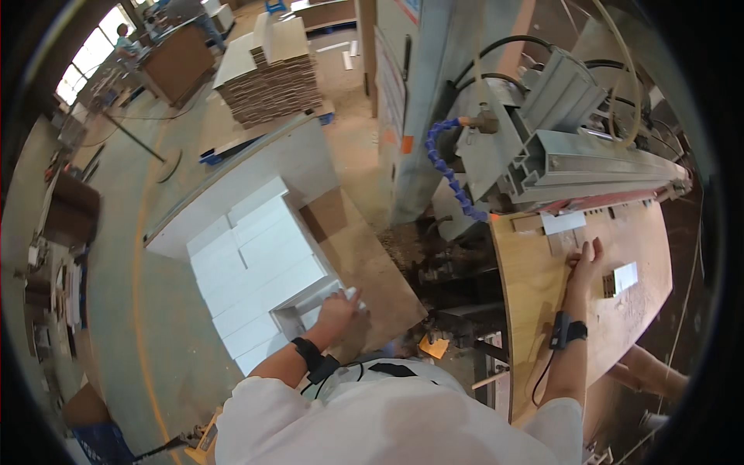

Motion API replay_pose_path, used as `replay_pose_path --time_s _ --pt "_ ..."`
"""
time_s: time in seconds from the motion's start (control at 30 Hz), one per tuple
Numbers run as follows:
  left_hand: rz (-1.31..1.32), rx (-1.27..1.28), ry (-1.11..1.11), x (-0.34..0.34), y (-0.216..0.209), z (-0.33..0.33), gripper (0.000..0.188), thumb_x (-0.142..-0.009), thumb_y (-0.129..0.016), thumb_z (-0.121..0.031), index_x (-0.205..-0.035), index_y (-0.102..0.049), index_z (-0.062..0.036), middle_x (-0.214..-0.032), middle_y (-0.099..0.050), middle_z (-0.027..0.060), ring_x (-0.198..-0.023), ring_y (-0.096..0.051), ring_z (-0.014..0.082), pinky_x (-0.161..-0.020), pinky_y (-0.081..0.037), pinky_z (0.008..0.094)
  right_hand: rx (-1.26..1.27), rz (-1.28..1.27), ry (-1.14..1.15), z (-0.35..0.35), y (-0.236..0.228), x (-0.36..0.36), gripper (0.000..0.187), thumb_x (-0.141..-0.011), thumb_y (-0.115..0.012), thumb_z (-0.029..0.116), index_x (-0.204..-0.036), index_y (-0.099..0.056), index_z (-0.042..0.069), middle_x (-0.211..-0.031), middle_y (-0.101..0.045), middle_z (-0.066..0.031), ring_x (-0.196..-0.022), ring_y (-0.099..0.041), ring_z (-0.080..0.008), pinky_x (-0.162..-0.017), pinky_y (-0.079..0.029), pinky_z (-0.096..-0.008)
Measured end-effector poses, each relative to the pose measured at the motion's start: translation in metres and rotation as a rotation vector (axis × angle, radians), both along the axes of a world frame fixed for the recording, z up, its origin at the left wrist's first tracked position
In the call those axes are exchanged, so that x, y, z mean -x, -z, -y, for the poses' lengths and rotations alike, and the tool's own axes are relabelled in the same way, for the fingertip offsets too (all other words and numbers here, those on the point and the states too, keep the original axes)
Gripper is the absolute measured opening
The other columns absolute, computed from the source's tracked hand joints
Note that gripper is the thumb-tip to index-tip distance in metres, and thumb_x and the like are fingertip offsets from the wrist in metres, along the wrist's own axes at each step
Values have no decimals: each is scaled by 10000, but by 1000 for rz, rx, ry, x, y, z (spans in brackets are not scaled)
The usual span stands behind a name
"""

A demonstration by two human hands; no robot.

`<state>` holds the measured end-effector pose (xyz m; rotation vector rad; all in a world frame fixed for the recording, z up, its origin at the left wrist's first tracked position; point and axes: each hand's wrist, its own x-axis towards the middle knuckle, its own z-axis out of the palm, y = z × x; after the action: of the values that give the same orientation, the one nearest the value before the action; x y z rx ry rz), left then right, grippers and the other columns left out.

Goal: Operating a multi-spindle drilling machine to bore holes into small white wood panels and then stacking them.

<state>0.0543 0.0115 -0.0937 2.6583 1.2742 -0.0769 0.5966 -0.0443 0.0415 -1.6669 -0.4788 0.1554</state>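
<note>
My left hand (339, 311) is at the near right corner of a stack of white boards (267, 267), its fingers closed around the end of a white board (310, 316). The stack lies on a brown panel (380, 283). To the right, my right hand (584, 262) is over a plywood machine table (535, 310), fingers apart and nothing visibly held. Just beyond its fingertips, a small white-faced piece (564, 222) lies under the machine's metal beam (604, 167). A small white block (621, 280) with dark slotted edges rests to the right of my right wrist.
A blue segmented hose (442, 159) hangs from the machine beside a grey metal column (430, 101). Behind the white boards stands an upright panel (302, 155); farther off is a tall stack of boards (271, 89). Another person's bare limb (651, 373) shows at lower right.
</note>
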Motion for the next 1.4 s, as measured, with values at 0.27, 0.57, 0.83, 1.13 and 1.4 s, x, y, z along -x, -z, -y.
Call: replay_pose_path --time_s 0.27,0.57,0.83,1.13,1.4 --pt "-142 -158 146 13 19 -17 240 -735 -523 -185 -926 -577 -50 -939 -514 133 -897 -512 265 -731 -424 370 -18 -127 -40 50 2 61 207 -888 -508 250 -985 -542 71 -730 -559 -29 -457 -488 -69 -358 -367 -190" --pt "-367 44 65 19 51 -32 426 -780 -498 -154 -1189 -432 -52 -888 -573 156 -777 -606 270 -655 -468 382 -102 -259 -44 64 -22 29 185 -866 -537 161 -994 -534 27 -764 -586 -44 -533 -533 -103 -440 -445 -216" --pt "-27 162 145 -54 -25 -3 563 -754 -585 -261 -1252 -394 -78 -767 -613 120 -674 -615 260 -590 -480 383 720 199 656 84 -45 -88 875 -616 -717 418 -1301 -290 81 -1312 -306 -231 -1208 -324 -332 -977 -302 -397" --pt "767 233 461 -233 -165 41 442 -739 -659 -159 -1139 -502 -54 -619 -531 65 -520 -530 200 -503 -440 310 342 -16 500 159 -23 -114 1044 -530 -766 177 -1360 -142 80 -1174 -426 -224 -1074 -462 -362 -891 -423 -386" --pt "740 59 810 -335 -135 46 331 -745 -608 -129 -1033 -524 10 -1002 -527 188 -958 -485 348 -834 -399 398 -312 -234 178 158 -21 -10 158 -764 -586 194 -823 -573 48 -726 -555 -14 -653 -496 -106 -561 -424 -297"
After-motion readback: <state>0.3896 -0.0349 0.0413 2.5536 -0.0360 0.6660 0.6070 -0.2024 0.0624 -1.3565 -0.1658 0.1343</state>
